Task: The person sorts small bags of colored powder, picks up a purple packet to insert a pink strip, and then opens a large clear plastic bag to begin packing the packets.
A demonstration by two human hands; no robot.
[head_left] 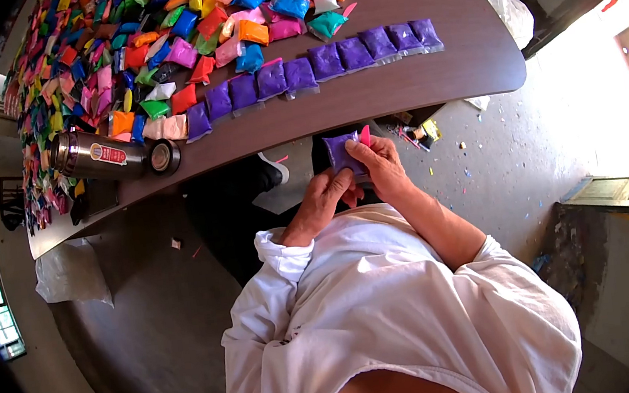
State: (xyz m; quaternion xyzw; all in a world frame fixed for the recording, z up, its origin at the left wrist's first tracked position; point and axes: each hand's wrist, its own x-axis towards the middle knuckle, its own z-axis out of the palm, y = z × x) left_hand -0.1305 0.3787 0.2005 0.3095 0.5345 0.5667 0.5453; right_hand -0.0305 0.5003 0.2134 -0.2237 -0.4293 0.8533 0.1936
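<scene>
Between my two hands, just off the table's front edge, is a small clear packet filled with something purple (342, 151). My left hand (324, 201) pinches its lower edge, thumb on top. My right hand (384, 167) grips its right side, the thumb pressed on its face. A flat pink piece (365, 135), perhaps a small plastic tool, sticks up by the right-hand fingers; its lower end is hidden. On the brown table (456, 75) beyond my hands, a slightly curved row of several similar purple packets (326, 61) lies side by side.
A large heap of packets in many colours (150, 44) covers the table's left and back. A steel flask (96, 154) lies at the left near a round dark lid (164, 157). Clear plastic bags (71, 272) hang below the left edge. Small scraps litter the floor (474, 163).
</scene>
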